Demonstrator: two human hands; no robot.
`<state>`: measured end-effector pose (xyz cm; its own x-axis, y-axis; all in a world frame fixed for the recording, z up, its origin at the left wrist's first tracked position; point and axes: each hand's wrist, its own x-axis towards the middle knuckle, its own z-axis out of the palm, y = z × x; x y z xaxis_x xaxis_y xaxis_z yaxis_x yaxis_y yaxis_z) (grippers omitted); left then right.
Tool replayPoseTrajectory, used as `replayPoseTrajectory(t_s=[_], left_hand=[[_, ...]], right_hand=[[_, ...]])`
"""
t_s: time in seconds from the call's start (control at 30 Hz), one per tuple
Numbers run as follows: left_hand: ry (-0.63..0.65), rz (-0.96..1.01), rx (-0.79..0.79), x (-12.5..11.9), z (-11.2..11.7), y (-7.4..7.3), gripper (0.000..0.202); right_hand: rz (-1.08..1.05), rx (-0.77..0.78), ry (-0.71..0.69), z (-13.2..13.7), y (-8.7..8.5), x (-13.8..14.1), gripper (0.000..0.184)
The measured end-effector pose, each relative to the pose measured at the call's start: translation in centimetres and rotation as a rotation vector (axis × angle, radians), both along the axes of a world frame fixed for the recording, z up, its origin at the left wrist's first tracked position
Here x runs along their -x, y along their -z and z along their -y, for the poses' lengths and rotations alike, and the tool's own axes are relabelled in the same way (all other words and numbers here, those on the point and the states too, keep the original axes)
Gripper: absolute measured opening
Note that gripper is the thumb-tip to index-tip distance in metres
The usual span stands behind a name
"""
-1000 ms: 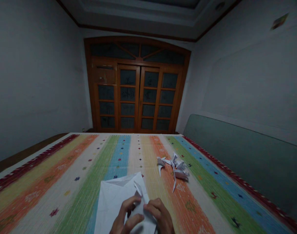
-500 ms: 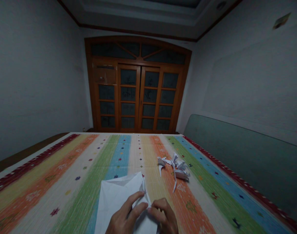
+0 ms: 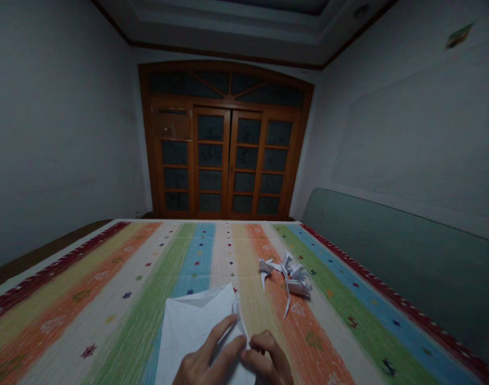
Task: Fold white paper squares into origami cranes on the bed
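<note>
A white sheet of paper [image 3: 184,326] lies on the striped tablecloth right in front of me, with folds along its top and right edges. My left hand [image 3: 212,355] rests over the sheet, its index finger and thumb pressing on the folded right-hand flap. Close beside it, my right hand [image 3: 268,358] has its curled fingers pinched at the right edge of the same sheet. The two hands nearly touch. Farther back on the right sits a bunch of folded white paper figures [image 3: 295,278] with thin pointed ends, apart from both hands.
A striped tablecloth [image 3: 124,321] in several colours covers the table. Along the right side runs a pale green panel [image 3: 389,240]. Wooden doors with glass panes [image 3: 230,160] stand beyond the far edge, between white walls.
My right hand's fingers have shifted slightly at the paper's right edge, and my left thumb has moved a little to the right. The folded figures stay put.
</note>
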<state>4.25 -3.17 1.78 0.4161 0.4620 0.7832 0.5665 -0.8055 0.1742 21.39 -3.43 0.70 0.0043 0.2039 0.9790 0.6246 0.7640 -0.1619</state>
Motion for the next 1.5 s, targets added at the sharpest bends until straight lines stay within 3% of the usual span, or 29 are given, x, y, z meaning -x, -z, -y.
replayPoseTrajectory(t_s=[0.23, 0.33, 0.43, 0.5, 0.6, 0.7, 0.93, 1.1, 1.27, 1.5], left_hand=[[0.090, 0.041, 0.140, -0.2, -0.4, -0.4, 0.038], [0.176, 0.237, 0.354, -0.2, -0.9, -0.8, 0.035], [0.253, 0.394, 0.468, 0.3, -1.6, -1.1, 0.039], [0.317, 0.511, 0.548, 0.6, -2.3, -1.2, 0.048], [0.435, 0.731, 0.790, 0.9, -3.5, -1.3, 0.048], [0.528, 0.782, 0.902, 0.9, -4.1, -1.6, 0.052], [0.520, 0.790, 0.835, 0.7, -4.2, -1.7, 0.037], [0.538, 0.831, 0.891, 0.9, -3.8, -2.4, 0.044], [0.401, 0.856, 0.902, 1.2, -3.2, -3.4, 0.045], [0.255, 0.810, 0.666, 1.4, -3.7, -4.7, 0.031]], right_hand=[[0.119, -0.001, -0.143, -1.0, -0.8, -2.4, 0.020], [0.051, 0.022, -0.156, -1.5, -0.8, -3.1, 0.026], [0.013, 0.003, -0.157, -1.6, -1.3, -3.3, 0.022], [0.038, -0.019, -0.162, -1.5, -1.9, -3.2, 0.018], [0.097, -0.079, -0.161, -1.2, -2.6, -3.1, 0.020], [0.148, -0.104, -0.166, -1.2, -2.8, -3.0, 0.018], [0.204, -0.059, -0.223, -1.4, -2.4, -3.4, 0.019], [0.239, -0.028, -0.210, -1.5, -2.1, -3.6, 0.025], [0.210, 0.020, -0.221, -1.8, -1.5, -3.8, 0.023], [0.256, 0.084, -0.238, -1.9, -2.4, -4.5, 0.020]])
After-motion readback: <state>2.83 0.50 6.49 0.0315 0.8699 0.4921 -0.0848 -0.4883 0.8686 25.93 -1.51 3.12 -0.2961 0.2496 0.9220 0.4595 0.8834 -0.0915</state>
